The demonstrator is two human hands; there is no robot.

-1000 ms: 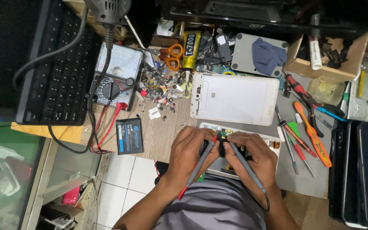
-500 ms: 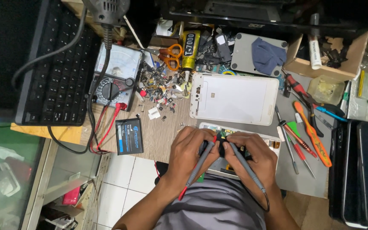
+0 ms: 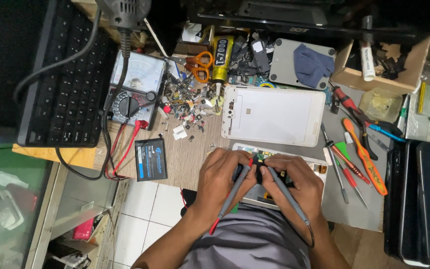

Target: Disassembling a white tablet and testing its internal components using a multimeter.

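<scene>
My left hand (image 3: 220, 180) grips a grey test probe with a red tip (image 3: 235, 190), its point set on an opened phone (image 3: 294, 160) at the table's near edge. My right hand (image 3: 294, 182) holds a second grey probe with a black lead (image 3: 287, 197), touching the same board. Both tips meet near the phone's top centre. The hands hide most of the phone. A white phone back cover (image 3: 273, 115) lies just beyond it.
An analog multimeter (image 3: 134, 89) with red and black leads sits at left beside a black keyboard (image 3: 65, 84). A black battery (image 3: 151, 159) lies near the edge. Small loose parts, orange scissors (image 3: 199, 65), a glue tube (image 3: 221, 59), screwdrivers and an orange tool (image 3: 365, 155) crowd the table.
</scene>
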